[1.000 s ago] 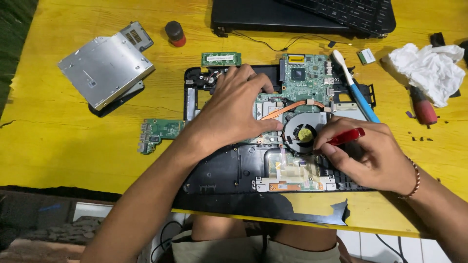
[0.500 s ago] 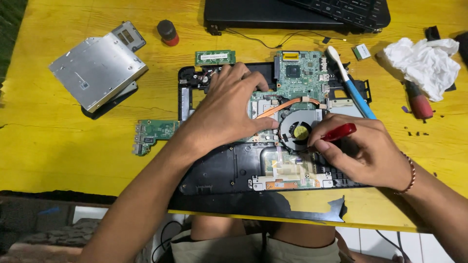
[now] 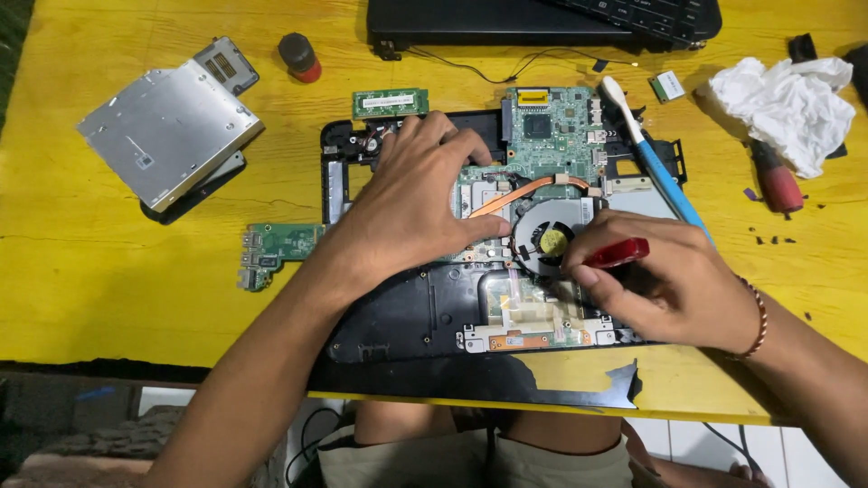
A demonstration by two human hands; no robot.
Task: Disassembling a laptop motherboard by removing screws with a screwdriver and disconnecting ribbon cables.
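Observation:
An opened black laptop base (image 3: 407, 316) lies on the yellow table, its green motherboard (image 3: 551, 126) and round cooling fan (image 3: 551, 237) exposed. My left hand (image 3: 411, 203) rests flat on the board left of the fan, fingers spread over the copper heat pipe (image 3: 533, 188). My right hand (image 3: 669, 280) grips a red-handled screwdriver (image 3: 617, 253), its tip hidden at the fan's right edge.
A silver optical drive (image 3: 167, 126) and a small green board (image 3: 276, 244) lie at left. A memory stick (image 3: 391, 102), a red-capped bottle (image 3: 298, 56), a blue toothbrush (image 3: 655, 163), crumpled tissue (image 3: 787, 99) and another red screwdriver (image 3: 776, 181) sit around. A closed black laptop (image 3: 542, 18) is at the back.
The view has shifted slightly; both hands stay in nearly the same place on the laptop, with the screwdriver still at the fan.

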